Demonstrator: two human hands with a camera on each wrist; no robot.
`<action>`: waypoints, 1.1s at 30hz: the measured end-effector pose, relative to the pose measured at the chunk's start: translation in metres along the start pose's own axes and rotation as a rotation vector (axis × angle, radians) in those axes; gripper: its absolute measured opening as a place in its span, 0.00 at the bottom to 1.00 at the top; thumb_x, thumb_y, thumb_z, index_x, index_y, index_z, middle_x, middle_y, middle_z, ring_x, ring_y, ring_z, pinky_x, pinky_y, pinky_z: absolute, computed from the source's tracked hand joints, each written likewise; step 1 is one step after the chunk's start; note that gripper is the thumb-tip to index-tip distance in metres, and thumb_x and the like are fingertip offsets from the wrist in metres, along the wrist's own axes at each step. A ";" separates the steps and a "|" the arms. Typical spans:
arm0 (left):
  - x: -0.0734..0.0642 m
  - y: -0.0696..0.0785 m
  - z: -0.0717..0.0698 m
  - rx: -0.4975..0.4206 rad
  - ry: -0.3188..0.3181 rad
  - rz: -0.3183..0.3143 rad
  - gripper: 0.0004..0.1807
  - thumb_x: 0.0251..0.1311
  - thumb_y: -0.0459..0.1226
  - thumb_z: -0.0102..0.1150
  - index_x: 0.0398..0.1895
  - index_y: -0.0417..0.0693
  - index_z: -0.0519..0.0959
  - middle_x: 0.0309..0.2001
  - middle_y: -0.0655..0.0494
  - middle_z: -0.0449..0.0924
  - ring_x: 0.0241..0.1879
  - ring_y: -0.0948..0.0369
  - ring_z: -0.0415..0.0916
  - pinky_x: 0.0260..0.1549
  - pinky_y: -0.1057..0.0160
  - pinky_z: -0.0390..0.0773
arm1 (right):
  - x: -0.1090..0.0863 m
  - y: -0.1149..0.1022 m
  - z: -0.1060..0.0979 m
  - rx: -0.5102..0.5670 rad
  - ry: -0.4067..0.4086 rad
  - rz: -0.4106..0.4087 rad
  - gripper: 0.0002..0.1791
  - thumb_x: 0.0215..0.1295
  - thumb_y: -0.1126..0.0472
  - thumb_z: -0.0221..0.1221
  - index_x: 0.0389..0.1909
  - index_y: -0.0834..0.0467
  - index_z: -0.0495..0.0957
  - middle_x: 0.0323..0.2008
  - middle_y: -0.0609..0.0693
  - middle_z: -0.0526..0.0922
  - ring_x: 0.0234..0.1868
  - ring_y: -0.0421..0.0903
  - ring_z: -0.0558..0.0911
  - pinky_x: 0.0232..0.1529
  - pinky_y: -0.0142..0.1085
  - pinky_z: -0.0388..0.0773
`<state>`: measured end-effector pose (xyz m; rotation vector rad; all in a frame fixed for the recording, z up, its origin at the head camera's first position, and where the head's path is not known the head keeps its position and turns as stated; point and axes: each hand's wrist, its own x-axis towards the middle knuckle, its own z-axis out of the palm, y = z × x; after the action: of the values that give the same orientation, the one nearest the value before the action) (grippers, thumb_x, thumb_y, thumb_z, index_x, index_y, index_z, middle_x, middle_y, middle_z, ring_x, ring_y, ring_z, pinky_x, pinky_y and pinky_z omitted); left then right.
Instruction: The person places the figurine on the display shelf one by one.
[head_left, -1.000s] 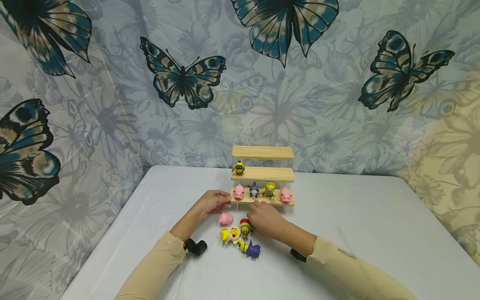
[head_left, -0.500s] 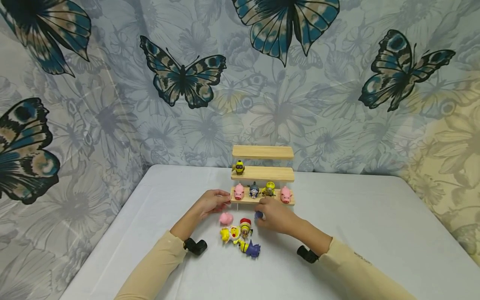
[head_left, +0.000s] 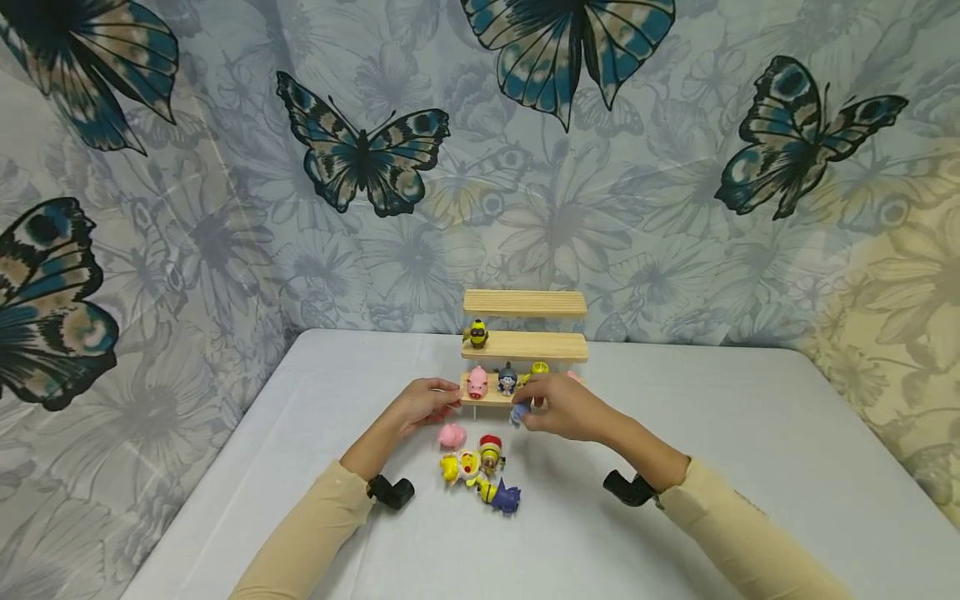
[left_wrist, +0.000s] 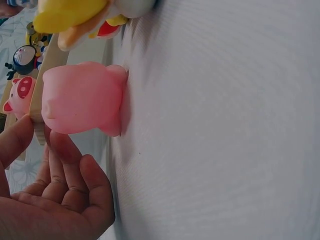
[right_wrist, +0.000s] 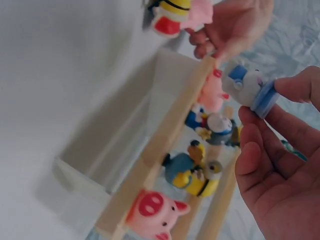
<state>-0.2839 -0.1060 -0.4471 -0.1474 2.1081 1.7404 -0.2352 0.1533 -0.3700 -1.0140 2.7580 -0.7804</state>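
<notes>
My left hand (head_left: 423, 406) pinches the left end of the lowest board of a three-tier wooden display shelf (head_left: 536, 345), as the left wrist view shows. Between the thumb and fingers of my right hand (head_left: 567, 407) is a small blue-and-white figurine (right_wrist: 246, 86), held just in front of that board. On the bottom tier stand a pink pig (head_left: 477, 383), a grey-and-blue figure (head_left: 507, 380), a yellow minion (right_wrist: 192, 175) and another pink pig (right_wrist: 156, 212). My right hand partly covers the last two in the head view. A yellow-and-black figure (head_left: 477, 334) stands on the middle tier.
Before the shelf, on the white-covered table (head_left: 720, 467), lie a pink pig (head_left: 452, 436), a yellow-and-white figure (head_left: 461, 467), a red-capped figure (head_left: 491, 454) and a purple-and-yellow figure (head_left: 501, 496). A butterfly-patterned cloth (head_left: 420, 275) hangs behind.
My right hand has lifted from the table in front of the shelf toward the lowest board, bringing the blue-and-white figurine into view. The left hand has stayed at the board's end.
</notes>
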 end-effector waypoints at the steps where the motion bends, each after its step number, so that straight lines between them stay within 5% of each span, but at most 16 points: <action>1: 0.000 0.000 0.000 0.001 0.003 -0.001 0.18 0.65 0.37 0.59 0.55 0.39 0.77 0.32 0.58 0.84 0.27 0.67 0.77 0.28 0.69 0.74 | 0.000 0.000 -0.003 0.002 0.002 -0.006 0.15 0.57 0.65 0.61 0.46 0.61 0.84 0.37 0.49 0.82 0.31 0.41 0.72 0.30 0.30 0.70; 13: -0.001 0.000 0.000 0.002 0.006 -0.009 0.18 0.65 0.38 0.59 0.55 0.39 0.77 0.34 0.56 0.85 0.28 0.67 0.77 0.29 0.69 0.75 | 0.007 0.005 -0.034 0.020 0.092 0.000 0.12 0.57 0.66 0.63 0.43 0.62 0.83 0.35 0.50 0.85 0.32 0.40 0.76 0.33 0.32 0.74; 33: 0.000 0.002 -0.001 -0.013 0.002 -0.012 0.17 0.65 0.37 0.58 0.55 0.39 0.76 0.30 0.60 0.84 0.27 0.67 0.76 0.28 0.69 0.74 | 0.041 0.014 -0.061 0.025 0.078 0.046 0.13 0.60 0.65 0.60 0.46 0.65 0.82 0.35 0.54 0.85 0.35 0.46 0.78 0.33 0.35 0.74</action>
<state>-0.2847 -0.1063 -0.4456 -0.1651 2.0932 1.7477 -0.2906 0.1630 -0.3205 -0.9315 2.8187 -0.8630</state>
